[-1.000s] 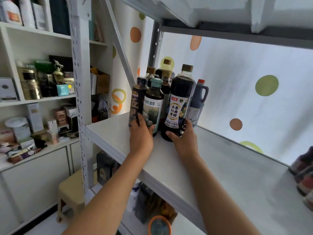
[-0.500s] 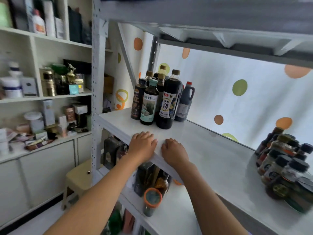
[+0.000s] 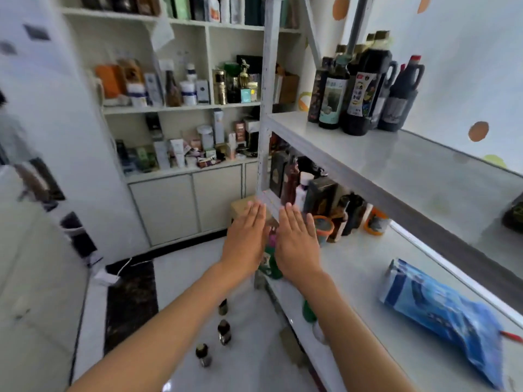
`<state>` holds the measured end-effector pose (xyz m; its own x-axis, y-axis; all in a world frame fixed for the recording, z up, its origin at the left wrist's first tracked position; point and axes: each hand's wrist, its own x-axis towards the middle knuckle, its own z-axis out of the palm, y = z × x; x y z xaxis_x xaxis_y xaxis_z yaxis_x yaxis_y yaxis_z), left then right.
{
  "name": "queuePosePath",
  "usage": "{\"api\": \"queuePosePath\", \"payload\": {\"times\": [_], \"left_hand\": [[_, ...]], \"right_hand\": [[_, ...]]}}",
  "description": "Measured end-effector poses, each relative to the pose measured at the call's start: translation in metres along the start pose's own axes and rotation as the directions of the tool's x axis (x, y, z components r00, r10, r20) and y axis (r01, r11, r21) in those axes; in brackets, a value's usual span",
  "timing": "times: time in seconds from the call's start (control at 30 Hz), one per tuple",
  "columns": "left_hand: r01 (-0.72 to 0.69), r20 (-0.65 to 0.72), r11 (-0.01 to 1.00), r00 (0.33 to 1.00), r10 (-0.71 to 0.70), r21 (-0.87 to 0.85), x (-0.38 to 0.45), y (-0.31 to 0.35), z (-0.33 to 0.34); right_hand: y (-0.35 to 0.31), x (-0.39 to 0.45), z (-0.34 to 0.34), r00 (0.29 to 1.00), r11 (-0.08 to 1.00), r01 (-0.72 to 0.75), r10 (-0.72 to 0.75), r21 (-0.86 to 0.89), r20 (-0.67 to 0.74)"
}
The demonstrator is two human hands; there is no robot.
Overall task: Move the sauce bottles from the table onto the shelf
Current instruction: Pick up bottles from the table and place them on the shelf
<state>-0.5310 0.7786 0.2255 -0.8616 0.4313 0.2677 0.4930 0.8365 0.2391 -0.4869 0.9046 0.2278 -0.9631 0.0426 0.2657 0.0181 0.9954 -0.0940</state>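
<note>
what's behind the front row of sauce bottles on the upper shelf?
Behind the front sauce bottles on the upper shelf: more dark bottles, showing mainly tan caps, plus a red-capped handled jug. Their bodies are mostly covered; count unclear.

- Home storage room / pantry, not a shop: no price tags visible.
- White metal rack holds sauce bottles up top, more bottles and jars on the lower tier.
- Built-in white cabinet crammed with cosmetics boxes and tins.
- Polka-dot wall covering, tiled floor.

Dark sauce bottles upright on shelf
</note>
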Motion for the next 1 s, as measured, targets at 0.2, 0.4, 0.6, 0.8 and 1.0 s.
{"api": "queuePosePath", "payload": {"times": [0.2,0.4,0.6,0.8,1.0], "left_hand": [[0.241,-0.069,0.968,0.969,-0.236,0.076,-0.131,-0.074,-0.023],[0.567,-0.169,0.820,0.817,-0.551,0.071,-0.279,-0.162,-0.057],[0.790,-0.308,0.612,0.591,-0.746,0.032,-0.457,-0.230,-0.114],[0.941,-0.402,0.328,0.272,-0.874,-0.078,-0.646,-0.280,-0.169],[0.978,-0.443,0.078,-0.015,-0.897,-0.191,-0.809,-0.323,-0.195]], "right_hand": [[-0.121,-0.060,0.024,0.957,0.936,0.277,-0.288,0.215,0.022],[-0.256,-0.127,0.051,0.834,0.789,0.512,-0.551,0.340,0.023],[-0.419,-0.206,0.055,0.663,0.595,0.680,-0.748,0.428,-0.015],[-0.580,-0.323,0.052,0.418,0.339,0.772,-0.908,0.537,-0.028],[-0.719,-0.437,0.059,0.190,0.168,0.791,-0.981,0.588,0.024]]}}
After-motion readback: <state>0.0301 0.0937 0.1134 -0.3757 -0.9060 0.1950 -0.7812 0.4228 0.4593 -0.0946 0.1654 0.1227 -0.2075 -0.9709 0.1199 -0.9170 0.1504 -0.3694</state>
